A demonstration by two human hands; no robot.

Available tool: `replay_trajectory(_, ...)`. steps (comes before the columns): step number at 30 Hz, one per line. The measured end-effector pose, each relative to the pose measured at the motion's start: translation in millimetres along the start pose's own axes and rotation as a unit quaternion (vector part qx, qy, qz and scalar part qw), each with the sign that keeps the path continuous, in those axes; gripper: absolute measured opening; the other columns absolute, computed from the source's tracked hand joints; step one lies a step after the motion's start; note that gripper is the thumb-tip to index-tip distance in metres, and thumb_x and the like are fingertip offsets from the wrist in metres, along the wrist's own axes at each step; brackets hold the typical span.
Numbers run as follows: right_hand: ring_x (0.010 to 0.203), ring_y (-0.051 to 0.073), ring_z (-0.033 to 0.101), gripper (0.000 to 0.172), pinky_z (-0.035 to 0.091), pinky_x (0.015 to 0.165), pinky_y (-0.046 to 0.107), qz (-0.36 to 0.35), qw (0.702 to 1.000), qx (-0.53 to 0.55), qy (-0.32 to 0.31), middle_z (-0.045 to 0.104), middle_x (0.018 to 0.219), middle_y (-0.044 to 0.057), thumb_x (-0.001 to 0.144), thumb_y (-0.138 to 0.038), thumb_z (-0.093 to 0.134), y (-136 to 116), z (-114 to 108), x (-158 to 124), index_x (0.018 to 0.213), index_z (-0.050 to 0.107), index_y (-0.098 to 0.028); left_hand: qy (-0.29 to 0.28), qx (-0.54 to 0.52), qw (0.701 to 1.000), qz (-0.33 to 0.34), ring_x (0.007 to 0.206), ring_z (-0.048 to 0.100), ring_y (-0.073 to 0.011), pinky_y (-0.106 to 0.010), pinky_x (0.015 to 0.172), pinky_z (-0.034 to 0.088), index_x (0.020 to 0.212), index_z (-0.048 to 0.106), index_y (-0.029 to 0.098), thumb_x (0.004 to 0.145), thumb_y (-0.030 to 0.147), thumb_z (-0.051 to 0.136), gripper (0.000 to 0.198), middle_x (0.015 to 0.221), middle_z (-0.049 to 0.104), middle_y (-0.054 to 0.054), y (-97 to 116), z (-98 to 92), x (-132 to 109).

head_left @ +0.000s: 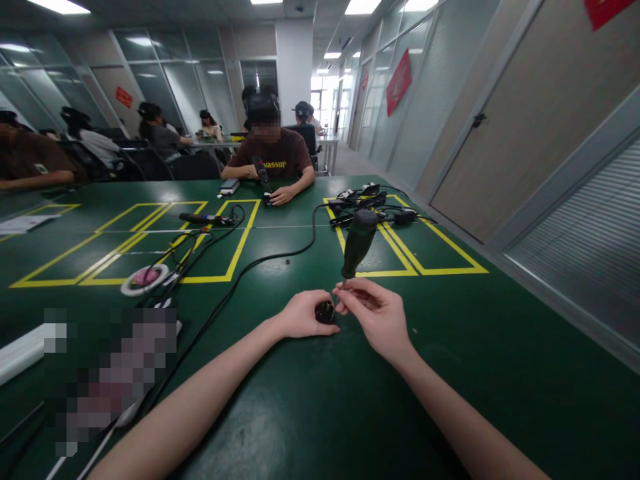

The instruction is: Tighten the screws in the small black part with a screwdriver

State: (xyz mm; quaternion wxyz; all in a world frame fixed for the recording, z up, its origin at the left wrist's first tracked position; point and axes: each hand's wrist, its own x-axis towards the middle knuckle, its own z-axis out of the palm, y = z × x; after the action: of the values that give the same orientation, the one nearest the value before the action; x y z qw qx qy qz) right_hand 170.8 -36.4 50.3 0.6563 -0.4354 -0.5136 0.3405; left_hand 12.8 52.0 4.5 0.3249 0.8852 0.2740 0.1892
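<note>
My left hand (306, 313) is closed around a small black round part (325, 312) resting at the table surface. My right hand (376, 310) pinches the metal shaft of a screwdriver (360, 243) between thumb and fingers. Its dark, thick handle rises above my fingers and leans slightly to the right. The shaft's lower end meets or sits right beside the black part; the exact contact is too small to tell.
A black cable (255, 263) runs across the green table (280, 413). Black adapters and cords (370, 200) lie at the back right. On the left are a roll of tape (145, 279) and a dark tool (205, 219). A person (273, 150) works opposite.
</note>
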Motion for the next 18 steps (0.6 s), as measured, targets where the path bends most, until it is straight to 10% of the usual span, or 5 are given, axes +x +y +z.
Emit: replay_trajectory(18,0.053,0.013,0.071,0.026,0.062,0.055,0.024,0.020,0.999,0.025,0.026,0.078,0.078,0.004,0.072,-0.032,0.088,4.4,0.2,-1.0,0.090,0.074,-0.019,0.007,0.009,1.000,0.014,0.077,0.059,-0.0175,-0.027,0.074,0.044,0.084,0.061,0.018,0.072,0.039,0.084,0.033,0.084,0.063,0.001,-1.5,1.7,0.1)
